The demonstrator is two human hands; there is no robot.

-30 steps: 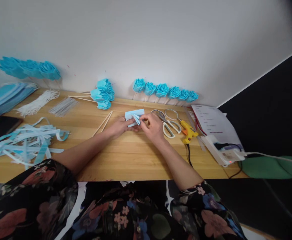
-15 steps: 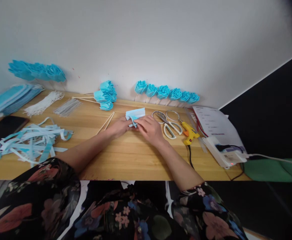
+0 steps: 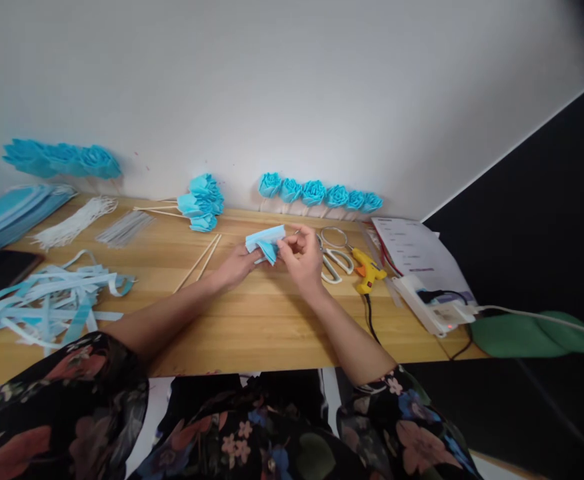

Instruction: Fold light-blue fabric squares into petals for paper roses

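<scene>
A pleated piece of blue mask fabric (image 3: pixel 266 236) is held up over the middle of the table, pale on its upper part, with a brighter blue fold hanging in front. My left hand (image 3: pixel 236 267) grips its lower left side, fingers partly hidden behind it. At the right edge, my right hand (image 3: pixel 303 261) has its fingers bent and thumb against the fabric, pinching it. Two thin wooden sticks (image 3: pixel 205 259) lie by my left hand. White-handled scissors (image 3: pixel 337 263), partly covered by my right hand, and a yellow glue gun (image 3: pixel 369 270) lie to the right.
Blue fabric flowers on sticks stand along the wall (image 3: pixel 313 191). Others lie in a bunch (image 3: pixel 202 203). On the left are cut strips (image 3: pixel 67 293), a mask stack (image 3: pixel 17 210), white cords (image 3: pixel 77 221), wires (image 3: pixel 125 228) and a phone (image 3: pixel 7 270). A power strip (image 3: pixel 429 310) sits right.
My right hand has turned upward and shifted to the fabric's right edge. The fabric is tilted and its blue fold now shows more. The whole view has shifted slightly.
</scene>
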